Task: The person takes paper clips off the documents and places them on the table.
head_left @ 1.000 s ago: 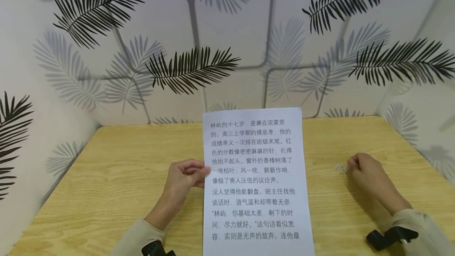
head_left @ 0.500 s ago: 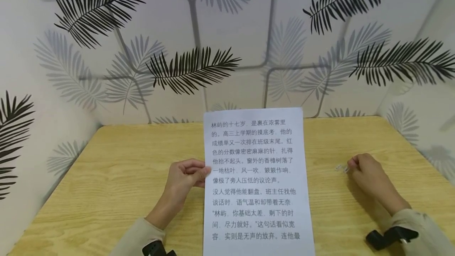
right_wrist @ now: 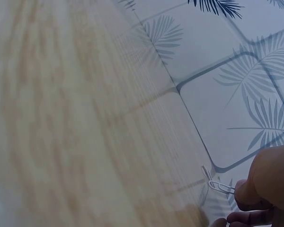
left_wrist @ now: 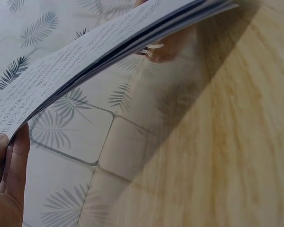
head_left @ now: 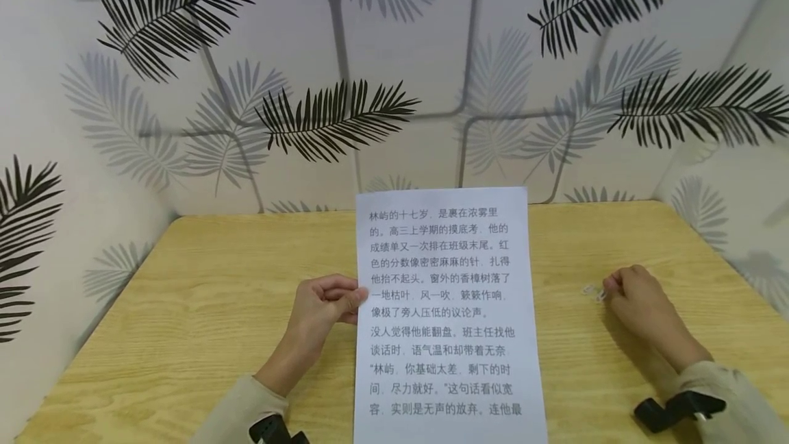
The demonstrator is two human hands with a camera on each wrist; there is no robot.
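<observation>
In the head view my left hand (head_left: 327, 321) pinches the left edge of a small stack of printed paper sheets (head_left: 446, 307), thumb in front and fingers behind. The left wrist view shows the layered edges of the stacked sheets (left_wrist: 80, 66), raised above the table and bowed, with the thumb and fingers of the left hand (left_wrist: 9, 179) at one edge. Off to the right of the paper, my right hand (head_left: 644, 307) pinches white paper clips (head_left: 595, 292) between thumb and forefinger. Close up, the clips (right_wrist: 220, 187) look hooked together and stick out from the fingertips of the right hand (right_wrist: 260, 187).
A light wood-grain table (head_left: 216, 307) lies under both hands. Behind it stands a pale wall (head_left: 407, 46) with a leaf and line pattern, and similar walls close in on both sides. Beige sleeves and dark wrist devices (head_left: 678, 410) are on the forearms.
Both hands keep their grips and stay nearly in place. The head view has shifted very slightly, and the clips at the right fingertips have turned a little.
</observation>
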